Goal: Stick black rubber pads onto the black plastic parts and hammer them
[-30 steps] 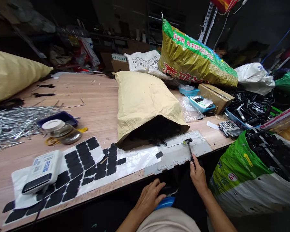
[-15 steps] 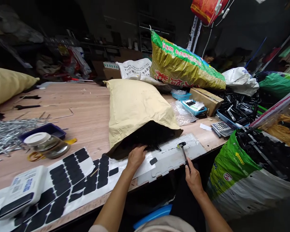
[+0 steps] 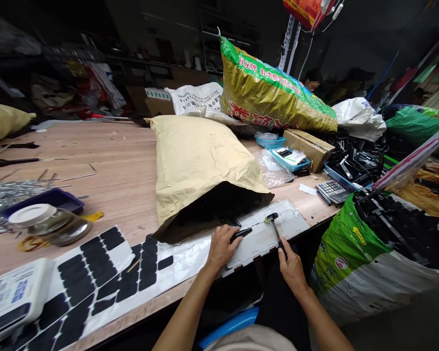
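Note:
My left hand (image 3: 222, 247) is closed on a short black part (image 3: 242, 233), just outside the mouth of a large tan sack (image 3: 205, 161). The part's exact kind is unclear; it lies low over a grey-white board (image 3: 263, 239) along the table edge. My right hand (image 3: 291, 265) grips the handle of a small hammer (image 3: 273, 219), its dark head resting at or just above that board. Dark contents inside the sack are mostly hidden in shadow.
Sheets of black stickers (image 3: 95, 263) lie at the left, by a lidded jar (image 3: 51, 224) and a white box-shaped device (image 3: 18, 292). Metal rods (image 3: 18, 195) are piled behind. At right are a calculator (image 3: 332, 191) and a green-white sack (image 3: 344, 253) of black parts.
My left hand has come out of the sack's mouth and moved right, now with a black part in it. The hammer stays in my right hand. The view has shifted slightly.

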{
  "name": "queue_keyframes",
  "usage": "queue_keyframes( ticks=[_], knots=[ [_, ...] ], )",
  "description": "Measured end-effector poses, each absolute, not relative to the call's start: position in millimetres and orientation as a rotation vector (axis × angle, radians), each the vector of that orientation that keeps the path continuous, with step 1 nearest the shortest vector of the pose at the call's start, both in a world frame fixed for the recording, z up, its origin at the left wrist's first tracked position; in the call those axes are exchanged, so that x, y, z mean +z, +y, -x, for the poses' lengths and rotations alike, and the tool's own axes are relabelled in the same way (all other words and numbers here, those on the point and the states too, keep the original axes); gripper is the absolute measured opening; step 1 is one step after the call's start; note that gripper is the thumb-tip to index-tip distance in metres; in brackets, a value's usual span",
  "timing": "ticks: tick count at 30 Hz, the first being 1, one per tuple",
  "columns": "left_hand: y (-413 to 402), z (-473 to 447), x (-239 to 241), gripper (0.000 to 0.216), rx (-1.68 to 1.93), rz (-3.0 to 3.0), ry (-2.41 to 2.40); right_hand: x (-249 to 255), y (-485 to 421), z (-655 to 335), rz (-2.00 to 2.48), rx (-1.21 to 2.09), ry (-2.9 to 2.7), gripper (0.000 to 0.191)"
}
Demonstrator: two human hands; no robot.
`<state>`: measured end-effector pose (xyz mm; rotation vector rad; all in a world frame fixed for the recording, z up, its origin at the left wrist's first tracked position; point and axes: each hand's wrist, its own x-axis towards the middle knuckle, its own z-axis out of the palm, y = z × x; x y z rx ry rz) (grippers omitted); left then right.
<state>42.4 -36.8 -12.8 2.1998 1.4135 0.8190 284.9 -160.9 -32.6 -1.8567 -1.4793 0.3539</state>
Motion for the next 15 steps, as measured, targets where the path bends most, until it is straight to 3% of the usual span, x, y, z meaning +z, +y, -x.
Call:
queue_keyframes(
  ticks=[15],
  knots=[
    [-35.5, -44.3, -19.7, 0.019, 0.85, -2.102, 1.432, 0.5, -173.5, -242.1, 1.579, 0.431, -1.691, 0.047]
  ],
)
